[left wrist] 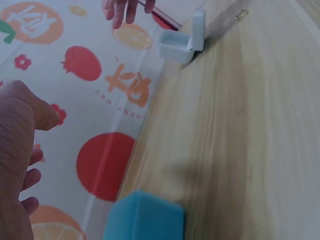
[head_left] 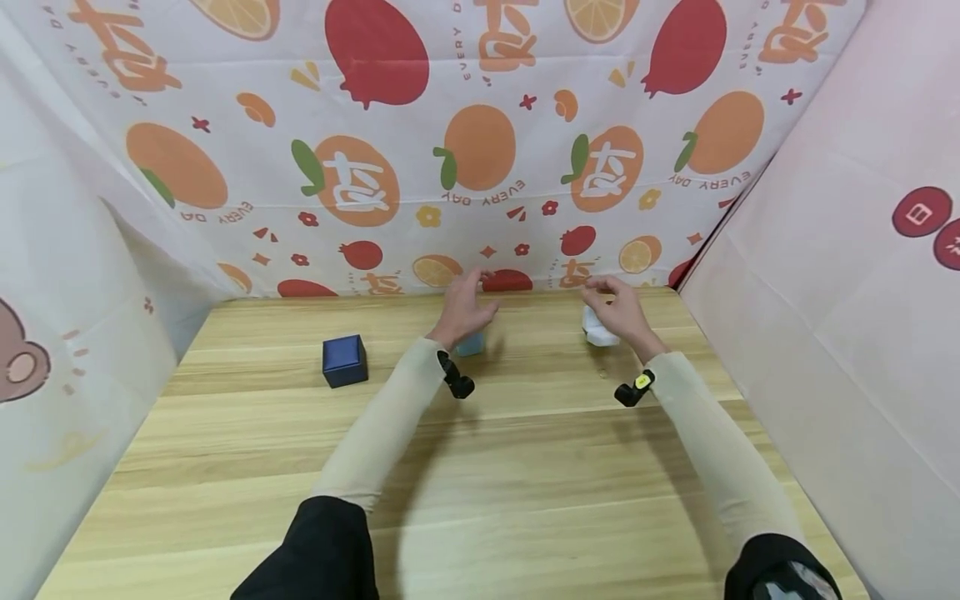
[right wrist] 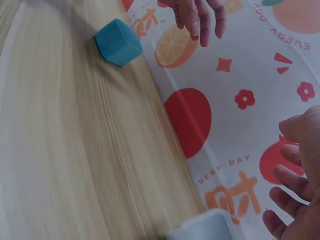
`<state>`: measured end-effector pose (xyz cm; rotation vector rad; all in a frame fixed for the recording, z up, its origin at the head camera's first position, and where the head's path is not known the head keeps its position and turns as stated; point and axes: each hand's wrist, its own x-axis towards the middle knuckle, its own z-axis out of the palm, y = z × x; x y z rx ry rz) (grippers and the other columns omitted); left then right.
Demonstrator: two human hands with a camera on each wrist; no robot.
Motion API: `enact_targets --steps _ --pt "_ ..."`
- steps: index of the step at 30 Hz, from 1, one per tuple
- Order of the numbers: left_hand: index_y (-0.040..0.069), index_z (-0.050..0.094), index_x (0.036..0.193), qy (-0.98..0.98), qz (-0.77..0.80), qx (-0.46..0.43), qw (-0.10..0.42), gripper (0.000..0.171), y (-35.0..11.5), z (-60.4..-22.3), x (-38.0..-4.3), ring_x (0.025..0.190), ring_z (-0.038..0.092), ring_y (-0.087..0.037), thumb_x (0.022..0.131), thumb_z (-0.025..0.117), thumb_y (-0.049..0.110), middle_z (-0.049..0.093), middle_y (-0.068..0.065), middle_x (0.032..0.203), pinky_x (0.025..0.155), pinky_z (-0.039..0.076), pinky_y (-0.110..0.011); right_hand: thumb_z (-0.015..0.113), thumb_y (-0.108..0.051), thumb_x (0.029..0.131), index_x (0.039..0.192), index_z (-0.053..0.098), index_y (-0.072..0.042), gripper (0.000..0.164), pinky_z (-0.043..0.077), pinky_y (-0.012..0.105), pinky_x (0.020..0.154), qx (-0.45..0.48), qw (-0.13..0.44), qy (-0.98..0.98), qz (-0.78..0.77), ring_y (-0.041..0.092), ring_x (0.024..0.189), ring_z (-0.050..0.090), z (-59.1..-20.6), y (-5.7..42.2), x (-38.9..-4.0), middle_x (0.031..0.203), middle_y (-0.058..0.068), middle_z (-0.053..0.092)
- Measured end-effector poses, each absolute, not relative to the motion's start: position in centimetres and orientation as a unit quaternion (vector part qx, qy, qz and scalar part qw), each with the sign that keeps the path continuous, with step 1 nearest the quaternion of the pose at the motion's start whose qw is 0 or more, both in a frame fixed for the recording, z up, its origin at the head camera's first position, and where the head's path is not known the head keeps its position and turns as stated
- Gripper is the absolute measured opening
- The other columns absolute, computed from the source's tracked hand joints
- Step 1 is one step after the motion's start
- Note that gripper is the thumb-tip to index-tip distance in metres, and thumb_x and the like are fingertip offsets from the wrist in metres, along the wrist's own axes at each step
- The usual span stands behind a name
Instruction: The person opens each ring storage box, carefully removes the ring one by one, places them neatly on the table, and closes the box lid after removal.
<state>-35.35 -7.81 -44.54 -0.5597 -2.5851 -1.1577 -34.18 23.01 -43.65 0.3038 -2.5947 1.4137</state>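
My left hand (head_left: 463, 310) hovers over a small teal box (head_left: 471, 344), fingers loosely bent and holding nothing. In the left wrist view the teal box (left wrist: 145, 217) sits below that hand, apart from it. My right hand (head_left: 617, 307) is raised over a small white box (head_left: 598, 329), also holding nothing. The white box (left wrist: 177, 46) stands with its lid up in the left wrist view; its inside is hidden there. A small gold ring (left wrist: 242, 14) lies on the table near it.
A dark blue box (head_left: 344, 361) stands on the wooden table (head_left: 525, 500), left of the left arm. Fruit-printed cloth (head_left: 480, 225) hangs along the table's back edge. Pale cloth panels rise at both sides.
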Motion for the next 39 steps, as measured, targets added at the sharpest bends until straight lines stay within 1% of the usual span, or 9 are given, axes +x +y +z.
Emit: enact_targets --steps 4,6,11,13,19,21,25,32,39 --pt "0.004 0.053 0.139 -0.888 -0.405 -0.181 0.123 0.051 -8.8 -44.4 -35.2 0.132 0.051 -0.038 0.092 0.071 0.015 0.059 -0.019 0.139 0.118 0.031 -0.055 0.064 -0.027 0.100 0.122 0.066 -0.001 0.034 0.049 0.053 0.101 0.109 0.081 -0.870 0.474 0.035 0.125 0.054 -43.5 22.0 -34.5 0.137 0.021 0.061" --pt "0.004 0.051 0.140 -0.889 -0.407 -0.175 0.120 0.052 -9.3 -44.4 -35.1 0.134 0.048 -0.039 0.092 0.070 0.015 0.058 -0.021 0.140 0.119 0.028 -0.058 0.065 -0.025 0.100 0.121 0.066 -0.001 0.033 0.049 0.053 0.101 0.112 0.076 -0.870 0.474 0.035 0.125 0.054 -43.6 21.5 -34.7 0.137 0.020 0.061" --pt "0.007 0.049 0.140 -0.891 -0.404 -0.170 0.119 0.051 -10.3 -44.4 -34.9 0.135 0.046 -0.038 0.094 0.068 0.016 0.058 -0.020 0.139 0.121 0.022 -0.061 0.064 -0.027 0.101 0.128 0.063 0.000 0.038 0.048 0.053 0.104 0.127 0.056 -0.869 0.475 0.034 0.127 0.054 -44.1 20.0 -34.9 0.141 0.018 0.059" --pt "0.007 0.049 0.141 -0.892 -0.402 -0.170 0.118 0.051 -10.6 -44.5 -34.8 0.135 0.047 -0.037 0.095 0.067 0.017 0.058 -0.018 0.140 0.121 0.024 -0.059 0.064 -0.028 0.101 0.129 0.063 0.000 0.040 0.048 0.053 0.104 0.136 0.049 -0.868 0.476 0.034 0.127 0.054 -44.2 19.4 -34.8 0.141 0.017 0.059" --pt "0.008 0.048 0.142 -0.895 -0.398 -0.164 0.116 0.049 -11.6 -44.8 -34.3 0.136 0.047 -0.033 0.097 0.065 0.018 0.055 -0.014 0.144 0.121 0.026 -0.055 0.066 -0.024 0.100 0.126 0.064 0.000 0.036 0.049 0.053 0.102 0.155 0.043 -0.863 0.479 0.035 0.129 0.053 -44.2 17.7 -35.0 0.137 0.019 0.060" --pt "0.008 0.047 0.142 -0.895 -0.400 -0.162 0.113 0.049 -11.9 -45.0 -34.2 0.136 0.047 -0.033 0.097 0.064 0.017 0.054 -0.015 0.145 0.120 0.028 -0.055 0.066 -0.022 0.100 0.127 0.063 0.002 0.037 0.049 0.053 0.102 0.160 0.038 -0.863 0.479 0.036 0.129 0.053 -44.2 17.2 -35.1 0.137 0.020 0.060" --pt "0.008 0.046 0.143 -0.895 -0.407 -0.151 0.105 0.049 -12.5 -45.4 -33.9 0.137 0.048 -0.036 0.098 0.064 0.017 0.053 -0.016 0.147 0.118 0.033 -0.055 0.065 -0.024 0.100 0.128 0.063 0.002 0.038 0.049 0.055 0.102 0.168 0.024 -0.861 0.479 0.036 0.128 0.054 -44.3 16.1 -35.1 0.136 0.021 0.059" --pt "0.007 0.048 0.141 -0.901 -0.395 -0.145 0.104 0.046 -12.9 -45.8 -33.3 0.138 0.045 -0.034 0.099 0.061 0.021 0.056 -0.016 0.143 0.120 0.024 -0.059 0.065 -0.025 0.100 0.128 0.062 0.000 0.038 0.049 0.053 0.101 0.174 0.017 -0.855 0.489 0.034 0.126 0.054 -44.8 14.5 -35.6 0.137 0.018 0.059" --pt "0.005 0.050 0.140 -0.898 -0.395 -0.150 0.119 0.045 -13.2 -46.2 -32.4 0.134 0.047 -0.036 0.098 0.063 0.016 0.056 -0.018 0.141 0.117 0.026 -0.060 0.066 -0.028 0.100 0.129 0.063 -0.002 0.039 0.051 0.052 0.102 0.184 0.006 -0.846 0.500 0.032 0.126 0.055 -45.2 13.3 -35.9 0.136 0.016 0.060"
